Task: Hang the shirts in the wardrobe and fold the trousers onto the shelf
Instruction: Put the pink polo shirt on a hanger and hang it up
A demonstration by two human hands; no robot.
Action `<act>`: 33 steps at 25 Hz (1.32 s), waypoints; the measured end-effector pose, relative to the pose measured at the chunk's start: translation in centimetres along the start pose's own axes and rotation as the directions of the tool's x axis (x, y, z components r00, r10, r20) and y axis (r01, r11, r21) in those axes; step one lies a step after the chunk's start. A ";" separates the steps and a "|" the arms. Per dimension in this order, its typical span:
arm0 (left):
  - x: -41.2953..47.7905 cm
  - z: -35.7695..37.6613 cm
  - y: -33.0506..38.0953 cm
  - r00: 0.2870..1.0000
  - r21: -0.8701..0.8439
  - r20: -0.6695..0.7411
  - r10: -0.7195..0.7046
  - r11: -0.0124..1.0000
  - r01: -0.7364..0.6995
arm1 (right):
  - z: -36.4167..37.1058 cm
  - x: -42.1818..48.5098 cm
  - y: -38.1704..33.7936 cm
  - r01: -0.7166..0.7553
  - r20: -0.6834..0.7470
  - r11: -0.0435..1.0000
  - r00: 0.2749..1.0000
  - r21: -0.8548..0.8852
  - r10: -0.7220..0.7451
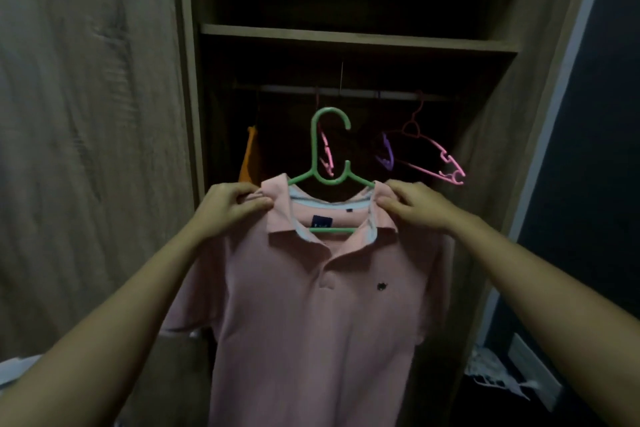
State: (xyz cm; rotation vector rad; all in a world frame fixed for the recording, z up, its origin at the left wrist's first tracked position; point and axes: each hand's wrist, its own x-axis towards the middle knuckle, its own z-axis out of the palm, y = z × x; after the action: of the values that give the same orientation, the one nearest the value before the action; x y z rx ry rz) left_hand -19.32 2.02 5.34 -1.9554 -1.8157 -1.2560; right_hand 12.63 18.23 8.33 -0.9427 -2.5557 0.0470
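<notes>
A pink polo shirt hangs on a green plastic hanger, held up in front of the open wardrobe. My left hand pinches the shirt's left shoulder by the collar. My right hand pinches the right shoulder the same way. The hanger's hook stands upright, below the wardrobe rail and apart from it.
On the rail hang an orange garment at the left, a pink hanger behind the green hook, plus a purple hanger and another pink hanger at the right. A wooden shelf runs above the rail. The wardrobe door stands open at left.
</notes>
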 end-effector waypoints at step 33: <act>-5.1 -5.7 4.8 0.983 0.319 0.092 -0.156 0.940 0.119 | 4.0 3.7 -12.1 -0.105 -0.122 0.846 0.973 0.523 0.197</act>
State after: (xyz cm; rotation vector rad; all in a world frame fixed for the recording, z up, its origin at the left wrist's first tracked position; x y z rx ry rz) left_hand -17.00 -6.46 7.36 -1.7846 -2.0915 -0.8361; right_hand 1.08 11.69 8.09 -0.8808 -2.1318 0.6370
